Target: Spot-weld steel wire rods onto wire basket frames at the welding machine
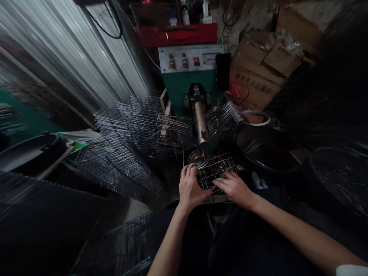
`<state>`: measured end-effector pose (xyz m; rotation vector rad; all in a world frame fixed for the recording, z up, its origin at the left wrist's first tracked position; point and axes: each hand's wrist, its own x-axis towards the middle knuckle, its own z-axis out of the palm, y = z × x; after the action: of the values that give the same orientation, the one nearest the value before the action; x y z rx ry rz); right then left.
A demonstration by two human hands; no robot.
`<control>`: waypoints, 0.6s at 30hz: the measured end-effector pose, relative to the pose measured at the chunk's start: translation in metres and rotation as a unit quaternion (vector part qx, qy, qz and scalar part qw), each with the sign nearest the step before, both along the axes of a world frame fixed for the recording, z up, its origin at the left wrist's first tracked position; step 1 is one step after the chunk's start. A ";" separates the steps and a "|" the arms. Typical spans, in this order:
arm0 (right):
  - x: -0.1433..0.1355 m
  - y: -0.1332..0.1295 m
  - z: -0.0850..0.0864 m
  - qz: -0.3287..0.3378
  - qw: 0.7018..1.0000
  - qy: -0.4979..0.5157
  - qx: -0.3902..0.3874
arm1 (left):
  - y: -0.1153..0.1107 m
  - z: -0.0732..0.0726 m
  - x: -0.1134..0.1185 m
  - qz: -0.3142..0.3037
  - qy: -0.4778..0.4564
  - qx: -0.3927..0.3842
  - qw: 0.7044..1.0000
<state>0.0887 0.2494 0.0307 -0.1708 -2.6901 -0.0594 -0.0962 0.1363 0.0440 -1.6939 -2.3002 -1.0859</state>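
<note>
In the head view, a small wire rack (218, 165) of crossed metal rods lies in front of me, below the copper-coloured arm (201, 124) of a green spot welder (178, 86). My left hand (190, 188) is curled over the rack's left side, its fingertips close to the round metal lower electrode (198, 158). On the rack's right side, my right hand (236, 189) grips the wires with bent fingers. Both thumbs point inward and nearly meet at the near part of the rack. The undersides of the fingers are hidden.
Stacked wire racks (123, 142) stand at the left, and more lie at the lower left (129, 245). Dark tubs (264, 149) holding loose rods are on the right. A cardboard box (255, 73) stands behind them. A phone (223, 72) is on the welder's front.
</note>
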 end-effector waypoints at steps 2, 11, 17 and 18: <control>-0.003 0.004 -0.002 -0.004 1.000 0.004 -0.001 | 0.004 0.000 -0.003 0.005 -0.011 0.001 1.000; -0.018 0.017 0.000 -0.021 1.000 -0.006 -0.008 | 0.015 0.004 -0.020 0.012 -0.024 0.007 1.000; -0.023 0.021 0.002 -0.013 0.999 0.004 -0.037 | 0.019 0.004 -0.021 0.019 -0.027 0.001 0.999; -0.023 0.021 0.002 -0.014 0.999 0.009 -0.040 | 0.019 0.004 -0.021 0.022 -0.029 -0.003 0.999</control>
<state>0.0652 0.2707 0.0332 -0.2322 -2.6730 0.0408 -0.1174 0.1553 0.0480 -1.6272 -2.3659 -1.1336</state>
